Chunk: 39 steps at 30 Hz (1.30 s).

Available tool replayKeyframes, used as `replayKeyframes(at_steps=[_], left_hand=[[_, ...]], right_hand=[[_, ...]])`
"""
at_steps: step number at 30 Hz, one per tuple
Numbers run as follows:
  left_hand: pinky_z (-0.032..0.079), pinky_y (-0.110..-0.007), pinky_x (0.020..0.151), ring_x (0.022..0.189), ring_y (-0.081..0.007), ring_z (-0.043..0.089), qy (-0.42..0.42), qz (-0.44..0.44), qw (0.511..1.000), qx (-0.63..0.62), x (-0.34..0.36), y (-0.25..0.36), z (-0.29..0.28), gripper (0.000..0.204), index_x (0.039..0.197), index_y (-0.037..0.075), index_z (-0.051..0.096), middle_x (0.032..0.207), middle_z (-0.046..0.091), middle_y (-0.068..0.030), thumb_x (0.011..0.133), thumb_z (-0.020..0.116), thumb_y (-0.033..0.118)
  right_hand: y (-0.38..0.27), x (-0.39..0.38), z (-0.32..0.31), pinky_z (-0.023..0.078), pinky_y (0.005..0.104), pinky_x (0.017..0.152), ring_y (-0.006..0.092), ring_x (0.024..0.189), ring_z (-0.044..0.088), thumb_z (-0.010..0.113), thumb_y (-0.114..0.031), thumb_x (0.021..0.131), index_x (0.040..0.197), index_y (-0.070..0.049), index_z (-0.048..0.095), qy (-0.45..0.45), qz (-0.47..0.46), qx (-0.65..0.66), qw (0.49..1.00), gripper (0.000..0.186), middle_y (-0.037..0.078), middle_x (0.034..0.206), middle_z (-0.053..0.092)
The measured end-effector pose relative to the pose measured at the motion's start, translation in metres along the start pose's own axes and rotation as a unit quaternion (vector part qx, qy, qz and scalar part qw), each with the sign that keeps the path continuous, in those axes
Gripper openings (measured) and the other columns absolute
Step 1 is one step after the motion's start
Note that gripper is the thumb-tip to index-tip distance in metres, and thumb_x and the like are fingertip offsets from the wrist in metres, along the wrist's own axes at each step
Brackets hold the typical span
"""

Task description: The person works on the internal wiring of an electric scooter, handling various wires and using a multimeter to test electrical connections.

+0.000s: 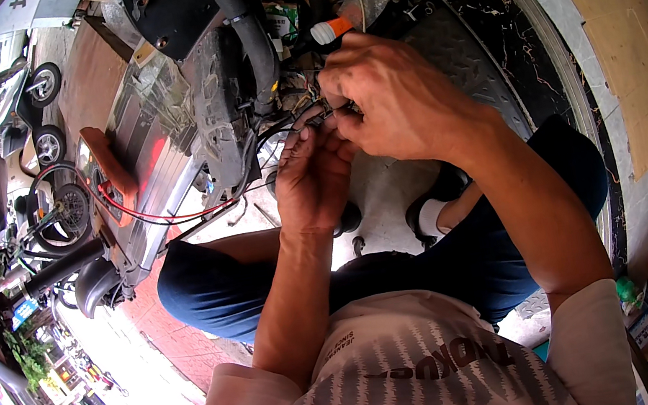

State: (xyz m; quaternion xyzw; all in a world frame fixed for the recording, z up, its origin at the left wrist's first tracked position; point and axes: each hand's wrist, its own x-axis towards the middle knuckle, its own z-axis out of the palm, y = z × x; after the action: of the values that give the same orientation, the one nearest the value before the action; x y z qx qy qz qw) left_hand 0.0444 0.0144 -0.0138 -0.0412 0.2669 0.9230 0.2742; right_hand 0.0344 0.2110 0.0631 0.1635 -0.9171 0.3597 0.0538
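Observation:
My left hand (312, 183) and my right hand (401, 97) meet fingertip to fingertip in front of the opened vehicle body. Thin black wires (276, 131) run from the body into the pinch of my left hand. My right hand comes from above and pinches at the same spot, its fingers curled over the wire ends. What exactly lies between the fingertips is mostly hidden. More loose wires (298, 92) lie bundled just behind the hands. Next to them are a thick black tube (254, 52) and a dusty grey plastic part (219, 100).
A clear bottle with an orange cap (330, 29) lies beyond my right hand. A red cable (165, 218) arcs to the left, past a brown curved part (108, 165). Cardboard (636, 60) lies at the right. Parked wheeled vehicles (48, 144) stand at the far left.

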Motion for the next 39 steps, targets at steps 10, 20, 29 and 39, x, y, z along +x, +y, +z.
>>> replayKeyframes(at_steps=[10, 20, 29, 39], left_hand=[[0.05, -0.048, 0.106, 0.118, -0.0302, 0.066, 0.023, 0.004, 1.0, 0.006, -0.0015, -0.0001, 0.0051, 0.034, 0.136, -0.001, 0.057, 0.126, 0.069, -0.019, 0.106, 0.051, 0.015], [0.051, -0.048, 0.105, 0.118, -0.0307, 0.067, 0.012, 0.004, 1.0, 0.015, -0.0014, 0.0003, 0.0019, 0.036, 0.137, -0.002, 0.055, 0.127, 0.069, -0.0196, 0.106, 0.052, 0.014], [0.051, -0.047, 0.105, 0.12, -0.0305, 0.066, -0.002, 0.008, 1.0, 0.021, -0.0009, -0.0002, -0.0002, 0.036, 0.138, -0.002, 0.055, 0.129, 0.067, -0.0198, 0.105, 0.053, 0.014], [0.05, -0.047, 0.106, 0.121, -0.0295, 0.065, 0.027, 0.016, 0.999, 0.03, -0.0014, -0.0015, 0.0046, 0.036, 0.137, -0.002, 0.055, 0.131, 0.066, -0.0179, 0.105, 0.054, 0.014]], right_hand=[[0.0029, -0.001, 0.0041, 0.053, 0.0443, 0.097, 0.0337, 0.102, 0.067, 0.069, -0.008, 0.078, 0.094, 0.003, 0.072, 0.016, -0.009, 0.025, 1.0, 0.019, 0.017, 0.095, 0.073], [0.002, 0.0023, 0.0013, 0.054, 0.046, 0.094, 0.034, 0.103, 0.067, 0.07, -0.006, 0.077, 0.094, 0.004, 0.072, -0.006, 0.019, 0.031, 0.999, 0.02, 0.019, 0.098, 0.074], [-0.0003, 0.0019, 0.001, 0.053, 0.046, 0.096, 0.035, 0.104, 0.067, 0.072, -0.007, 0.078, 0.096, 0.004, 0.072, -0.011, 0.02, 0.013, 1.0, 0.021, 0.019, 0.101, 0.073], [-0.0022, 0.0015, 0.0036, 0.049, 0.0443, 0.108, 0.0349, 0.103, 0.069, 0.072, -0.008, 0.078, 0.099, 0.004, 0.072, -0.007, 0.019, 0.011, 1.0, 0.023, 0.02, 0.102, 0.073]])
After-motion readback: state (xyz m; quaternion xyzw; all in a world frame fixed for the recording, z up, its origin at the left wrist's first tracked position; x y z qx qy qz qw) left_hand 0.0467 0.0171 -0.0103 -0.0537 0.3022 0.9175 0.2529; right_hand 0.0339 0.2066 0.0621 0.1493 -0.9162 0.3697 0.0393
